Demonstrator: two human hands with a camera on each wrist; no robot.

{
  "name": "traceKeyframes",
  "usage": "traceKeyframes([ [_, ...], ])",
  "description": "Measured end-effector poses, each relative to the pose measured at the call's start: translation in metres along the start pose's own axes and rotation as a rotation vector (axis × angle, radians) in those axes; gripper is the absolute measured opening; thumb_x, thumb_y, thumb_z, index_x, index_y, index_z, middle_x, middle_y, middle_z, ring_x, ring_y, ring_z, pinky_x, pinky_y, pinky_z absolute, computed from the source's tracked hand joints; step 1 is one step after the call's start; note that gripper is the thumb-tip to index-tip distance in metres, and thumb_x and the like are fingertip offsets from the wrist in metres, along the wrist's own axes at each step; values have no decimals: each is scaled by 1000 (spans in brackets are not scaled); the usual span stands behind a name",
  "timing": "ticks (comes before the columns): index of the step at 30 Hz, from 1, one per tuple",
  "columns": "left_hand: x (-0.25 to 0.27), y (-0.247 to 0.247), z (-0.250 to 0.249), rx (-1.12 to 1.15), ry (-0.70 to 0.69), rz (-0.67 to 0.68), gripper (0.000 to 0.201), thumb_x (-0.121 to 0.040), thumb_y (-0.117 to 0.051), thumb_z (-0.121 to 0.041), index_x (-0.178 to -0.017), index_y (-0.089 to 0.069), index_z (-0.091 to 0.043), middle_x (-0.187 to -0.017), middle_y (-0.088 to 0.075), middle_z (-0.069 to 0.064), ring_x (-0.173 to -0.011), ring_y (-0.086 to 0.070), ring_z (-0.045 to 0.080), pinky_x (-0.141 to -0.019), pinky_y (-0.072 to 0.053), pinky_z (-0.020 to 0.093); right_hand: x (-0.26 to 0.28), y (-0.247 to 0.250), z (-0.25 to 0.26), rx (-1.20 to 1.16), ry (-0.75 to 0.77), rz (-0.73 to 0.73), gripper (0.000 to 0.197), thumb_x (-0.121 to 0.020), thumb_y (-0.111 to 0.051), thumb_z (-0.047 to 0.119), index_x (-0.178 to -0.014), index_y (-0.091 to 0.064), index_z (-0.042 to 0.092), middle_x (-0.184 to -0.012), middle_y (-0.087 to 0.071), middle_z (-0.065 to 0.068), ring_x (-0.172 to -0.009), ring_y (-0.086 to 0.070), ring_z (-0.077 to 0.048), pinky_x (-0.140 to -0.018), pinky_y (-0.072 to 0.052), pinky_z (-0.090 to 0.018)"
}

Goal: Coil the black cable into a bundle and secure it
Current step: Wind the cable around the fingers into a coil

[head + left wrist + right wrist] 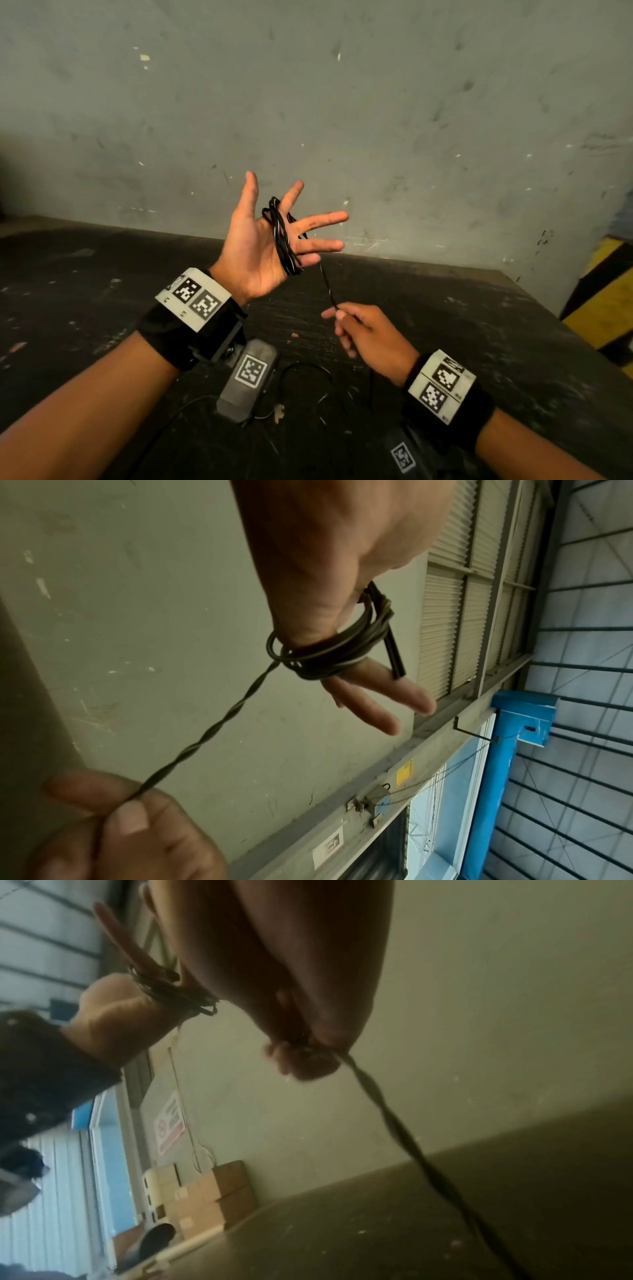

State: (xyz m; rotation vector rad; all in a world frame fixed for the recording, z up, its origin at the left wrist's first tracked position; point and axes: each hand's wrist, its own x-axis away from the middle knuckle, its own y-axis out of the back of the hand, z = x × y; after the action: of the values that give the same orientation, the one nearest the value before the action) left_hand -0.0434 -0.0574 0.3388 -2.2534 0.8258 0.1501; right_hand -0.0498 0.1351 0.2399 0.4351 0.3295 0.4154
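Right hand [364,330] pinching black cable [327,286] low, left hand [265,240] raised, fingers splayed (coils around them)

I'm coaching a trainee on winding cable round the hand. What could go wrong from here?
The coil sits loosely round the splayed fingers of the open left hand; loops may slide off.

The right hand only pinches the twisted strand; it could slip, and the twist may kink.

Slack cable on the table lies near a grey tagged block and might snag.

A scuffed grey-green wall [376,102] rises beyond the hands, above a dark, speckled surface [496,342]. Right of them stands a yellow-and-black striped block [606,301]. Cardboard boxes [212,1194] sit far off by the wall.
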Motion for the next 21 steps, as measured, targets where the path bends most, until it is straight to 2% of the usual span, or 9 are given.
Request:
traceKeyframes([
  [2,-1,-3,2,-12,-9,0,80,-75,-18,-81,-145,-17,-43,-131,-55,26,-78,-73,34,-45,-58,31,1,-2,4,-6,26,-60,20,-98,-41,16,-107,-59,18,-62,-46,8,-47,-43,1,-50,-34,-16],
  [5,-2,-6,1,-37,-35,-17,80,-75,-16,-81,-146,-15,-43,-131,-55,26,-76,-73,32,-45,-57,30,7,-4,10,114,263,-139,5,-95,-49,21,-96,-54,20,-60,-50,7,-51,-47,-2,-52,-38,-18],
  [7,-1,-7,-1,-41,-48,-17,81,-75,-16,-82,-146,-14,-43,-132,-55,25,-77,-73,30,-46,-58,29,10,-4,10,216,395,-190,11,-96,-46,25,-93,-56,21,-63,-50,10,-57,-52,-4,-56,-40,-14],
  [8,-1,-7,-2,-32,-50,-10,81,-75,-16,-82,-146,-14,-43,-132,-55,25,-77,-73,30,-46,-58,30,11,-3,8,256,432,-216,17,-96,-44,29,-97,-59,21,-63,-50,12,-59,-53,-4,-57,-39,-13],
  [11,2,-6,-4,30,-57,27,82,-75,-18,-82,-146,-15,-42,-135,-51,26,-78,-73,31,-46,-58,29,10,0,5,281,394,-259,35,-96,-35,42,-111,-59,21,-62,-48,11,-59,-53,-5,-58,-40,-15],
  [15,3,-12,0,85,-16,125,82,-73,-19,-83,-145,-14,-44,-139,-47,27,-82,-72,35,-48,-59,33,4,2,-1,375,252,-126,36,-98,-32,37,-105,-62,19,-62,-51,8,-58,-54,-3,-61,-44,-23],
  [18,-1,-16,9,-58,-23,35,81,-71,-17,-84,-144,-13,-49,-134,-53,24,-85,-71,37,-50,-60,35,10,-7,2,497,290,-9,50,-94,-25,53,-89,-60,17,-70,-60,0,-67,-60,-11,-68,-50,-41],
  [19,-2,-15,11,-115,-36,-21,80,-71,-16,-83,-144,-11,-50,-133,-55,22,-88,-70,39,-51,-60,36,14,-9,7,510,305,16,45,-96,-27,49,-84,-58,17,-69,-59,-1,-66,-59,-15,-68,-50,-43],
  [21,-2,-10,13,-220,-73,-139,77,-74,-12,-82,-144,-7,-51,-134,-56,19,-94,-67,42,-53,-60,37,20,-8,16,501,341,42,33,-98,-36,37,-77,-54,19,-67,-54,4,-63,-56,-13,-64,-49,-41],
])
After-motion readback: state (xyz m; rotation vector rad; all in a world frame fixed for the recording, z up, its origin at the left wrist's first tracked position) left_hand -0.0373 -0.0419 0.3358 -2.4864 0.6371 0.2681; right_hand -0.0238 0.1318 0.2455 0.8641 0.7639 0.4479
